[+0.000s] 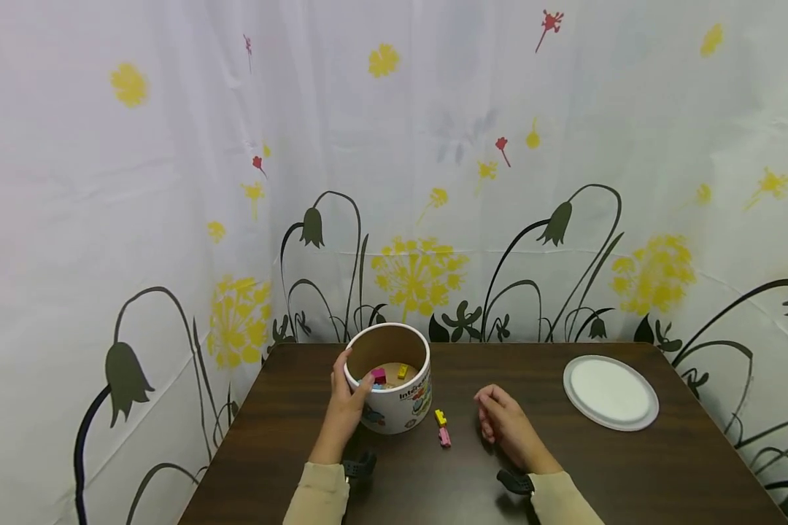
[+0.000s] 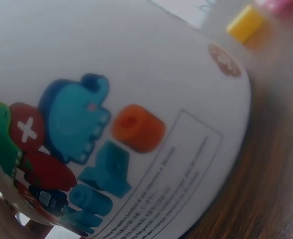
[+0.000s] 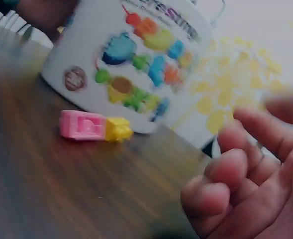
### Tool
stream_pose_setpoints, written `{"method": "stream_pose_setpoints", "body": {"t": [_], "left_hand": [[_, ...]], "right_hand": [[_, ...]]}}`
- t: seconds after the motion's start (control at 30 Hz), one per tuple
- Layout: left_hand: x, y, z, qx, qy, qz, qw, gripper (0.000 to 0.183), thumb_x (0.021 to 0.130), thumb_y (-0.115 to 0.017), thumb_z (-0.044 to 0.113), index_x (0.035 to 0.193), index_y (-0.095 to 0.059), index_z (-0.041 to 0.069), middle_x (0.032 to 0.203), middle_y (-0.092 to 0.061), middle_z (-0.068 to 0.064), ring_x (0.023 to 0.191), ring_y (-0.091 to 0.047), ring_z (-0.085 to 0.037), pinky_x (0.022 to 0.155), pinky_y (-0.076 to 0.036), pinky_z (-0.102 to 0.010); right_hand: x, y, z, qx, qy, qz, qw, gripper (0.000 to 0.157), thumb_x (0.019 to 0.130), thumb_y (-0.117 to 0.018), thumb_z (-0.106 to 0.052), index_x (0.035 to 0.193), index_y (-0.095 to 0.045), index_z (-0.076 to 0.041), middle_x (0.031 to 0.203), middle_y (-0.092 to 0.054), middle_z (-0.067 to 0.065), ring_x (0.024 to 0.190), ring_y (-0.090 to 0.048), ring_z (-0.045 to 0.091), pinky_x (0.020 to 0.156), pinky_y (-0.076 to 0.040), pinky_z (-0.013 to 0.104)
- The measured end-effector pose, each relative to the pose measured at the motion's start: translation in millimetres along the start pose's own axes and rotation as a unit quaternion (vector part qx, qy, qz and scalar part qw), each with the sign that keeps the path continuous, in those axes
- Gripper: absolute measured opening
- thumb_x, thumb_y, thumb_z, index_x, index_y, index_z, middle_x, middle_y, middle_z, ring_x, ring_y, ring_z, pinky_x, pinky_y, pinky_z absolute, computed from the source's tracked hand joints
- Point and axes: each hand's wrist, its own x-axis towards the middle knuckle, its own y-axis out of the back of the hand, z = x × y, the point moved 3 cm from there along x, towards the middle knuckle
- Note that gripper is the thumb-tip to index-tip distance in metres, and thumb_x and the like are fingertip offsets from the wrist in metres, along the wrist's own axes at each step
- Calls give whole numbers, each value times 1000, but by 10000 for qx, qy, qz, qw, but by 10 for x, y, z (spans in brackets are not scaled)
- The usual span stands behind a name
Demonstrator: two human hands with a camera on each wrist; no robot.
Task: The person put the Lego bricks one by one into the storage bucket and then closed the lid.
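Note:
A white round tub (image 1: pixel 397 408) printed with colourful toy pictures stands at the middle of the table, its top uncovered. My left hand (image 1: pixel 348 397) holds it by the near left rim, thumb over the edge. Inside show a magenta block (image 1: pixel 379 376), a yellow block (image 1: pixel 403 371) and a bit of light blue. On the table beside the tub, a yellow block (image 3: pixel 118 129) and a pink block (image 3: pixel 82 125) lie end to end. To their right, my right hand (image 1: pixel 508 426) holds nothing, its fingers loosely curled in the right wrist view.
A round white lid (image 1: pixel 611 392) lies flat on the right side of the dark wood table (image 1: pixel 499 503). Behind the table's back edge hangs a white curtain (image 1: pixel 394 146) with flower prints. Dark bands sit on both wrists.

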Motion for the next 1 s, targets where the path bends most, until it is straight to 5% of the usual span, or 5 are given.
{"method": "stream_pose_setpoints", "body": {"t": [0.13,0.23,0.4,0.5,1.0], "left_hand": [[47,32,57,-30,-54,54,10000,82,103,-66,48,170,-20,37,168,-25,-21,150,-39,-54,121,-33,-77],[77,17,81,-74,-42,4,10000,81,103,-66,48,169,-21,38,169,-24,-20,152,-37,-53,123,-31,-76],[71,-1,60,-106,-33,32,9999,80,104,-66,41,169,-20,37,172,-22,-20,152,-37,-53,123,-31,-75],[47,-2,34,-108,-45,58,9999,80,104,-65,39,170,-20,36,172,-22,-21,152,-37,-53,123,-31,-75],[-22,-18,1,-239,-32,-26,9997,79,105,-66,42,170,-21,36,172,-22,-19,154,-36,-52,123,-33,-73]], "right_hand": [[77,96,94,-54,-312,-35,9995,45,116,-52,-34,129,-49,10,88,-53,-2,63,-46,11,59,-45,26],[116,48,70,-790,-306,-309,9959,43,112,-61,-32,129,-55,7,89,-55,2,61,-47,11,56,-46,25],[113,-127,37,-2393,-39,-1162,9640,32,106,-73,-29,131,-69,-10,94,-65,7,67,-55,10,58,-50,28],[97,-195,47,-2854,72,-1470,9470,33,102,-78,-27,133,-72,-17,95,-69,4,70,-57,8,60,-50,26],[-14,-354,49,-4067,374,-1416,9017,28,89,-92,-23,113,-78,-24,93,-66,-9,84,-59,4,75,-49,24]]}}
